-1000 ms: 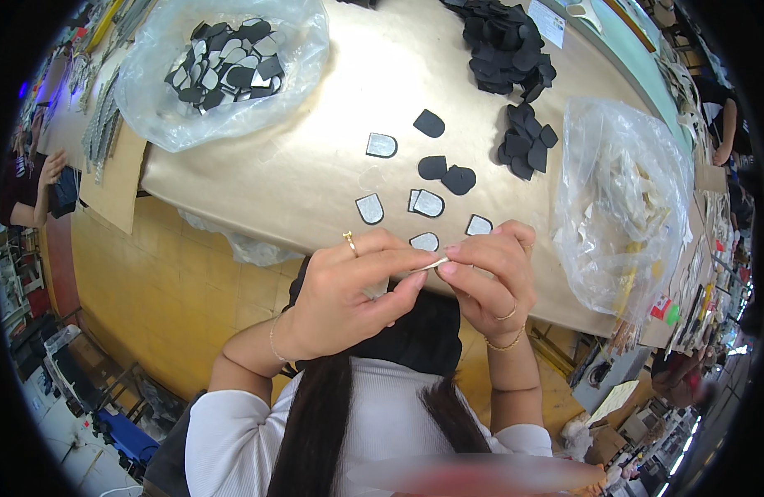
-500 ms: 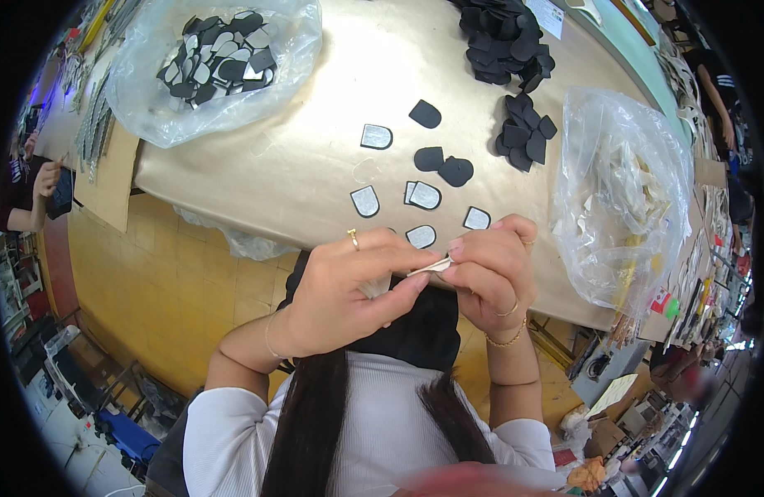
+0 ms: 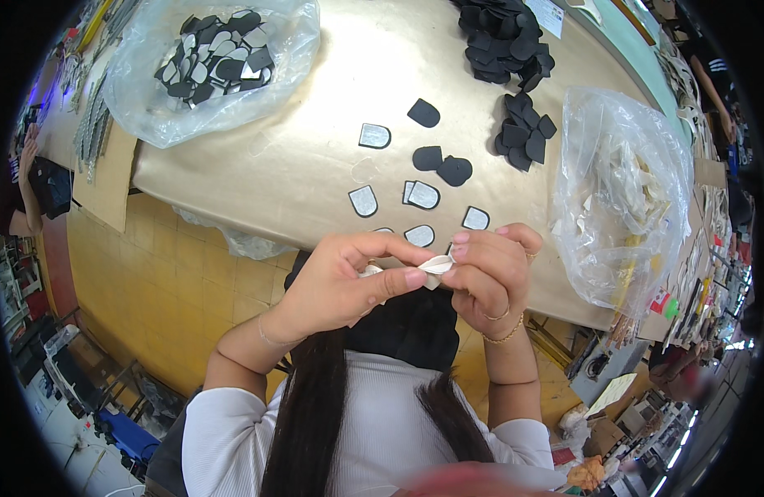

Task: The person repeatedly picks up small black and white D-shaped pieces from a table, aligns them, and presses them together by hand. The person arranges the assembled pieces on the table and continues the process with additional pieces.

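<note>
White folded piece sits just below the centre of the frame, pinched by the thumb and forefinger of the left hand and the fingertips of the right hand, perhaps to steady both ends; silver-faced tabs lie spread just above, likely for easy reach; the piece looks thin, papery, slightly gaping.

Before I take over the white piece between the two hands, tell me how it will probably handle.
The white piece is probably floppy, since it curves between the left hand and the right hand. It is likely light for its size, as its edges look thin.
</note>
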`<state>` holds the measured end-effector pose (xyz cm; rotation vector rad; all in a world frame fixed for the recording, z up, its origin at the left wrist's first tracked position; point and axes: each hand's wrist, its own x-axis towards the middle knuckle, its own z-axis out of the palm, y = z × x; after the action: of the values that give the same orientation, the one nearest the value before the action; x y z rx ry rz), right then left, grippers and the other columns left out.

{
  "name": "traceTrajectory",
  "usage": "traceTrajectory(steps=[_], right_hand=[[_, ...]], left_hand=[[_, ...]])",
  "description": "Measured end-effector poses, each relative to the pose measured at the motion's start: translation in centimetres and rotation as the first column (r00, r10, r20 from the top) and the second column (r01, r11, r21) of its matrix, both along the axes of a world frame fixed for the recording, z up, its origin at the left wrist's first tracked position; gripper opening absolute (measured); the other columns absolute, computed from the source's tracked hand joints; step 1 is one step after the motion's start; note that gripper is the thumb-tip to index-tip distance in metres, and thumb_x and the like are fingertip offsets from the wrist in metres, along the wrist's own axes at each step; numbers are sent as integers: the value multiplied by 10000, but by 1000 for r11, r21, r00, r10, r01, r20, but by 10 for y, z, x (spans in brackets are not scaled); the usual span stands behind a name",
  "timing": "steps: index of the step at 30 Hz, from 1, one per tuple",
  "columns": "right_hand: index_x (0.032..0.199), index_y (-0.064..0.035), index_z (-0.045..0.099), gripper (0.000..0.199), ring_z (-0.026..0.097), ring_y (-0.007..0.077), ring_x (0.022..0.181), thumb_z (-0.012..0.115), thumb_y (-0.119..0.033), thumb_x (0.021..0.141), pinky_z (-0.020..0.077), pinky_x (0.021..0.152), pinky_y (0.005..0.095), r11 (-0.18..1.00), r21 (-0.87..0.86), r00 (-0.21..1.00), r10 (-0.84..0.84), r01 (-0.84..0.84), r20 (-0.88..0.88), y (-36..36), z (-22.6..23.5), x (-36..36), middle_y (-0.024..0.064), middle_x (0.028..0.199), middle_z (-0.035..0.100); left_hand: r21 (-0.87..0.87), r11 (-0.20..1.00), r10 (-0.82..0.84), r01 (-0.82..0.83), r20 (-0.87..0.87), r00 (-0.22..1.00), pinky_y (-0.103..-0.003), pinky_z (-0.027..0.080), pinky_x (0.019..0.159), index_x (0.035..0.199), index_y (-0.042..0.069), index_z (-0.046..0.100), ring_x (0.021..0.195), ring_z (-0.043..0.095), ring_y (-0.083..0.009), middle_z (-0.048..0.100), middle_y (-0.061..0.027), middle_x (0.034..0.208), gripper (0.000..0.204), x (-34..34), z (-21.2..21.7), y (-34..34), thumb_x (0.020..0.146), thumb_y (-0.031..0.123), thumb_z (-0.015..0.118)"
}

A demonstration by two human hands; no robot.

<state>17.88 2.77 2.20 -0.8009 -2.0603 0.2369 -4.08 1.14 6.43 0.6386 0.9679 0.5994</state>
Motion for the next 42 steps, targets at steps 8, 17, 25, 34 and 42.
traceTrajectory(steps=[8,17,25,34,42], right_hand=[[1025,-174,690,211,700,173,961,752,-121,830,370,921,386,1000,3,999,-3,3,37,-4,2,6,-28,1095,663],[1056,-217,691,291,636,167,1038,809,-174,794,405,938,420,995,98,999,18,-22,37,-7,-8,12,-41,1136,650],[1000,-198,622,296,635,179,989,803,-89,792,452,871,397,995,-73,997,61,-65,-52,-10,-7,19,-26,1115,683],[1045,-67,677,250,704,245,835,721,96,860,532,746,342,843,-538,867,-278,14,-413,-11,6,0,97,986,727],[1061,-77,721,343,695,233,888,813,30,748,503,778,352,991,-60,993,-118,118,0,2,-1,-3,68,1079,714]], left_hand=[[101,994,42,-42,-4,999,-173,315,427,1104,11,731,488,454,9,642,31,716,179,8,1,2,969,127,714],[-35,997,76,-75,17,997,-182,308,422,1028,35,696,488,442,14,623,45,721,156,9,-11,4,990,187,701],[47,976,212,-213,33,977,-178,317,407,1076,34,638,475,425,7,739,-47,883,138,14,-15,5,1032,163,615],[271,941,223,-202,-49,974,-183,381,514,1107,13,667,586,494,-8,707,-47,964,140,14,-30,4,1030,97,586],[507,850,249,-142,-149,957,-216,485,613,1159,-13,720,726,623,-68,712,-76,1054,226,24,-23,2,948,67,706]])
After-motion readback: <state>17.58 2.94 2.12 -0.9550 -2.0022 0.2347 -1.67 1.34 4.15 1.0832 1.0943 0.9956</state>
